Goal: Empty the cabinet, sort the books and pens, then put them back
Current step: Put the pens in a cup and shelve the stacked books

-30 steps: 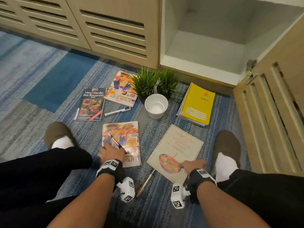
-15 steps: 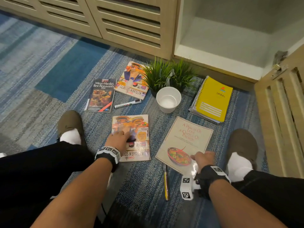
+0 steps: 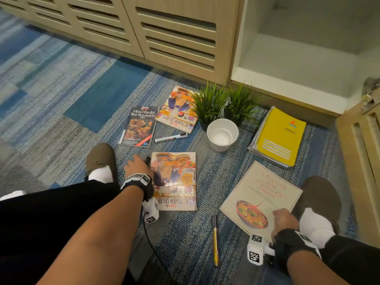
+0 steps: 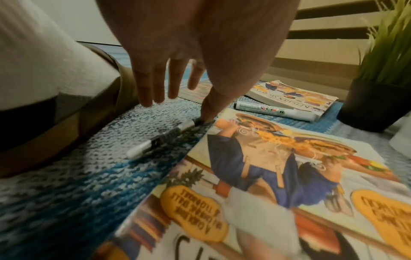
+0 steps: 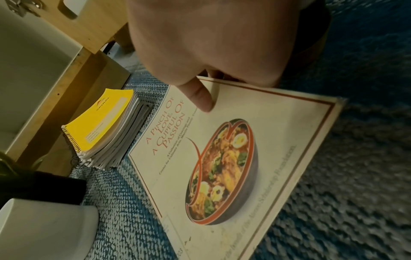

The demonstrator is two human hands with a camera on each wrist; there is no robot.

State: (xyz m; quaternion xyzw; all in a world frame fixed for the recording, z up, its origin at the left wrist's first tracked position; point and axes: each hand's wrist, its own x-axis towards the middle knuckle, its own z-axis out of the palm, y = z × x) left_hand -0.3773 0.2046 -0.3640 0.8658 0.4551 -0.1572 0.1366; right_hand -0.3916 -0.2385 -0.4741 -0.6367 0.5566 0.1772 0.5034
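Note:
My left hand hovers with straight fingers over the carpet, just left of the near Kitchen Secrets book. Its thumb tip touches the end of a silver and black pen lying on the carpet along that book's edge. My right hand grips the near corner of the cream cookbook, thumb on the cover and fingers curled under the edge. A yellow pen lies between the two books. A white marker lies farther off.
A Metro Manila restaurant book, a second Kitchen Secrets book, two potted plants, a white cup and a yellow spiral notebook stack lie before the open cabinet. Its door stands open at right. My feet flank the books.
My left hand slid from the Kitchen Secrets cover to its left edge, and the pen went from the cover to the carpet. My right hand stayed on the cream cookbook's corner.

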